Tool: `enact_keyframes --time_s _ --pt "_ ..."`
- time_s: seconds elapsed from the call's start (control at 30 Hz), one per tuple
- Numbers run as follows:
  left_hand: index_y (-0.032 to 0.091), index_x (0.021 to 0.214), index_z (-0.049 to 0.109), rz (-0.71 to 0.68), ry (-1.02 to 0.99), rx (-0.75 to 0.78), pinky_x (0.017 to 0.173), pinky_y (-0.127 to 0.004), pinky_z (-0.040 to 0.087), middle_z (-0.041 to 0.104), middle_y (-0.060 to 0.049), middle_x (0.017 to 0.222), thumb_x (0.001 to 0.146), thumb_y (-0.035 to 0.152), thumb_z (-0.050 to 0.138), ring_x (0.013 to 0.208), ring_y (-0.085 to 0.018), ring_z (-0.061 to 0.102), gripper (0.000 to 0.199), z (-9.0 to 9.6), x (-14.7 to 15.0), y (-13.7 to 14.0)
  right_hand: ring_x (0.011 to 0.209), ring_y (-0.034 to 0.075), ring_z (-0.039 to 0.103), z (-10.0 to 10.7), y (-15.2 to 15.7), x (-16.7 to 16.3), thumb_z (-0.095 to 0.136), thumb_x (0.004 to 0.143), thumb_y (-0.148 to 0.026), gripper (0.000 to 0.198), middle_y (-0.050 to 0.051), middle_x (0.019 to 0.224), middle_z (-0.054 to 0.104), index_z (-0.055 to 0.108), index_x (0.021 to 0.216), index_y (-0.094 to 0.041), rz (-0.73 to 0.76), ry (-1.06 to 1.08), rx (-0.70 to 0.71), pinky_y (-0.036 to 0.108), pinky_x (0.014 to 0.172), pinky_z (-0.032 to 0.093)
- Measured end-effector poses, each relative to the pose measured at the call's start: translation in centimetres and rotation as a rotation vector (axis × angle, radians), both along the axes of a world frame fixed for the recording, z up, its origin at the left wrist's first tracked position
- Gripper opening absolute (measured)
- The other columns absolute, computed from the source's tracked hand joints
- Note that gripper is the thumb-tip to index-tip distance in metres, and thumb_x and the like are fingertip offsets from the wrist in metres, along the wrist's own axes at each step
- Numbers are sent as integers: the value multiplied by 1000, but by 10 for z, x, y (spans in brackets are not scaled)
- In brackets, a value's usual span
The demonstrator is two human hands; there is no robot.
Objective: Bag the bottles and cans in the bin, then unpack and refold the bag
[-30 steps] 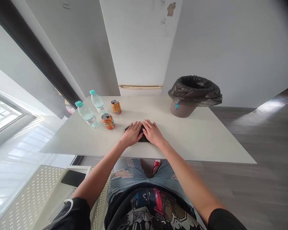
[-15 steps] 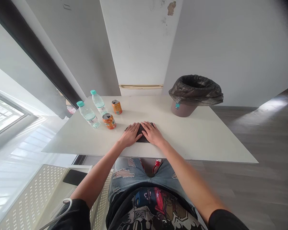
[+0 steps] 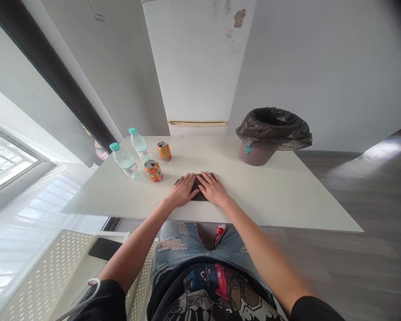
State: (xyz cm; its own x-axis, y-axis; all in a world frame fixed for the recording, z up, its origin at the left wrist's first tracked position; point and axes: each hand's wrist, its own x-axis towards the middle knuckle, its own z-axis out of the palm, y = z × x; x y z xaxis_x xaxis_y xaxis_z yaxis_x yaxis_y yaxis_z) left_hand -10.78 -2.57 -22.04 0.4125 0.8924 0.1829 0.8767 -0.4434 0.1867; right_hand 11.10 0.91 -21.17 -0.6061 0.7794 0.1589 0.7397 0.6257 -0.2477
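Both palms rest on a flat dark cloth-like piece (image 3: 200, 196) near the front of the white table (image 3: 270, 196). My left hand (image 3: 183, 189) lies flat over its left side, fingers stretched out. Over its right side lies my right hand (image 3: 214, 189), flat as well, with the thumbs close together. The hands cover much of the dark piece, so its exact kind cannot be made out. Left of my hands stand two orange drink cans, the nearer can (image 3: 153, 170) and the farther can (image 3: 164, 151). Beside them are two clear bottles with teal caps, a front bottle (image 3: 125, 162) and a back bottle (image 3: 140, 145).
A brownish bin (image 3: 257, 155) lined with a black plastic bag (image 3: 276, 129) stands on the table's right rear. Behind the table is a white fridge (image 3: 197, 62). At lower left, a black phone-like slab (image 3: 104, 248) lies on a pale perforated rack (image 3: 50, 267).
The view has shifted slightly, so everything sits a little lower in the picture. Both hands stay flat on the dark piece; the cans, bottles and bin have not moved on the table.
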Motion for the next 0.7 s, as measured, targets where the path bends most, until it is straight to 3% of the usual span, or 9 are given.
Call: enact_keyframes --time_s 0.43,0.7 --pt "13 170 30 12 37 -1 132 -55 28 32 -19 175 111 57 35 164 -35 30 74 -2 0 0 167 28 24 6 -1 -1 25 113 -45 64 8 179 25 33 171 -18 -5 -52 -62 55 137 15" --pt "11 169 32 8 41 -3 132 -55 28 32 -20 175 111 56 35 164 -36 30 74 -1 0 -1 167 28 22 3 0 -2 25 113 -46 65 9 179 22 35 170 -16 -6 -74 -60 57 137 16"
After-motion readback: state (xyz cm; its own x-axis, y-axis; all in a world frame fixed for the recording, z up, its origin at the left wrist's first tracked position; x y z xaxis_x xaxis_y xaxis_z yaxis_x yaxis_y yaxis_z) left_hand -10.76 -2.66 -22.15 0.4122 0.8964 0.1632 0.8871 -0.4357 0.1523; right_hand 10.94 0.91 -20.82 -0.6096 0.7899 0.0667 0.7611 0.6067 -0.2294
